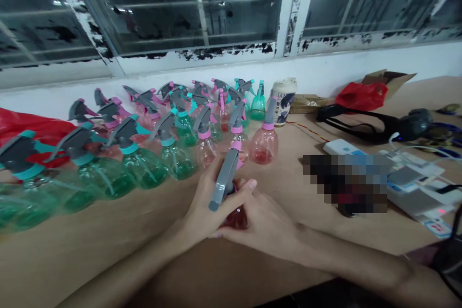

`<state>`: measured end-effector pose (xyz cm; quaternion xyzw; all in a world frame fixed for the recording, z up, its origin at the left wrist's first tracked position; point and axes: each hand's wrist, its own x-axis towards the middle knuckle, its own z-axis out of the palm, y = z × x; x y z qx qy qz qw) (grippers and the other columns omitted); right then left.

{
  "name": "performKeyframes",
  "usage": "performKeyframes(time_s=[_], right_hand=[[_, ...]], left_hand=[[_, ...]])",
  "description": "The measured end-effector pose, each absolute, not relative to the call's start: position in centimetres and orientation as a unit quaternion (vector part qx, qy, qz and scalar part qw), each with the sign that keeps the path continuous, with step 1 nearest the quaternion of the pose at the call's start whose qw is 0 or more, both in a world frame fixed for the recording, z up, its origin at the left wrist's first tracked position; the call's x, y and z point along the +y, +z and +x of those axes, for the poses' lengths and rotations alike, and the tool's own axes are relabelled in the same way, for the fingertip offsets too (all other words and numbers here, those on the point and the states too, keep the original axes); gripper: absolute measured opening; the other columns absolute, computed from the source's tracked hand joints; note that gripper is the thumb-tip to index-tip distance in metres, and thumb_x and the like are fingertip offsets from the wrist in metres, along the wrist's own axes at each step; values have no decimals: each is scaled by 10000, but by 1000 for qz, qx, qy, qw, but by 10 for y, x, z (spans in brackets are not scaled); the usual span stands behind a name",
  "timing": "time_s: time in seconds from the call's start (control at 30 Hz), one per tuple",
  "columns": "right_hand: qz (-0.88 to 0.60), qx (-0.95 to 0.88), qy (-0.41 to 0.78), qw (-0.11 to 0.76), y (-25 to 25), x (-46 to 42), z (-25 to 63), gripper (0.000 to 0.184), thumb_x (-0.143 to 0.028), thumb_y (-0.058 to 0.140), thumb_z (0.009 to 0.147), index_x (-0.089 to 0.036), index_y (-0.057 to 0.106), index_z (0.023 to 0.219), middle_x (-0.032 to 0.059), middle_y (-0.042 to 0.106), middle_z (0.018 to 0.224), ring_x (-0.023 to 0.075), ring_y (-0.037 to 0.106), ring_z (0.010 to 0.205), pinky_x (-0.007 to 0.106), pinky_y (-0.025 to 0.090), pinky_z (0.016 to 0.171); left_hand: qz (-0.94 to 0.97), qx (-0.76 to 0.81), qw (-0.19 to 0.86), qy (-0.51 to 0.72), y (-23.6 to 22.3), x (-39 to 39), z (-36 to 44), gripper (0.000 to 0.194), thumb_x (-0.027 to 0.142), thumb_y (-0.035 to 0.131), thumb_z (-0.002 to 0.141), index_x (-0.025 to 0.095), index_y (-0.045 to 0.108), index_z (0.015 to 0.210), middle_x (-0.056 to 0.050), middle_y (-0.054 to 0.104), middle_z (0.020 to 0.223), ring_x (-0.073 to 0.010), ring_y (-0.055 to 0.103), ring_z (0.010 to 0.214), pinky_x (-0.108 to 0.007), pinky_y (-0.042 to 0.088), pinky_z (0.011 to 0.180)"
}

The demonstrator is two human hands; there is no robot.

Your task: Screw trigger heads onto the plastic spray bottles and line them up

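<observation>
A pink spray bottle (236, 217) with a grey trigger head and pink collar stands on the wooden table (108, 250) in front of me. My left hand (209, 202) wraps round it from the left, fingers closed on the neck below the trigger. From the right, my right hand (263, 224) closes on the bottle's body and covers most of it. Behind stand several green spray bottles (144, 166) and pink spray bottles (264, 142), all with grey triggers.
A red plastic bag (32, 127) lies at the left behind the bottles, another red bag (361, 95) at the back right. A printed can (283, 101) stands by the wall. Black straps (346, 122), white devices and cables (415, 183) crowd the right side.
</observation>
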<state>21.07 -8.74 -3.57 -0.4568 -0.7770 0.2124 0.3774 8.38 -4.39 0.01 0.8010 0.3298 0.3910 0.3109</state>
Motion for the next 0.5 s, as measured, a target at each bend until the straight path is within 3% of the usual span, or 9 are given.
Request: performKeyframes(time_s=[0.13, 0.2, 0.3, 0.37, 0.5], right_hand=[[-469, -770, 211, 378, -40, -92, 231, 500, -471, 673, 695, -176, 512, 1066, 76, 603, 990, 239, 571, 924, 379, 477, 752], [-487, -759, 208, 379, -42, -94, 246, 526, -486, 683, 672, -177, 503, 1058, 73, 603, 978, 245, 566, 923, 398, 474, 758], [-519, -740, 204, 375, -40, -96, 274, 534, -456, 675, 686, -172, 477, 1093, 99, 601, 1028, 262, 561, 956, 424, 465, 788], [-536, -730, 193, 377, -38, -95, 295, 549, -473, 657, 707, -179, 461, 1126, 106, 597, 1065, 264, 564, 972, 427, 461, 809], [-581, -697, 142, 396, -32, -81, 339, 547, -499, 648, 709, -197, 454, 1122, 86, 617, 1022, 254, 601, 891, 397, 477, 760]], left_hand=[[814, 333, 324, 348, 1, -49, 96, 469, 376, 635, 771, 270, 443, 1185, -27, 590, 1035, -213, 601, 908, -388, 501, 821], [821, 328, 344, 317, 0, -50, 99, 621, 375, 657, 750, 286, 348, 1280, -43, 564, 1155, -236, 578, 1008, -429, 466, 904], [827, 340, 348, 281, -7, -49, 100, 761, 389, 677, 725, 287, 252, 1348, -65, 431, 1367, -273, 422, 1234, -486, 317, 1055], [828, 349, 343, 273, -16, -46, 98, 736, 390, 663, 736, 292, 259, 1344, -51, 366, 1421, -261, 347, 1294, -473, 266, 1091], [816, 373, 360, 257, -35, -43, 90, 603, 320, 617, 784, 338, 310, 1302, -10, 393, 1387, -222, 407, 1245, -445, 317, 1071]])
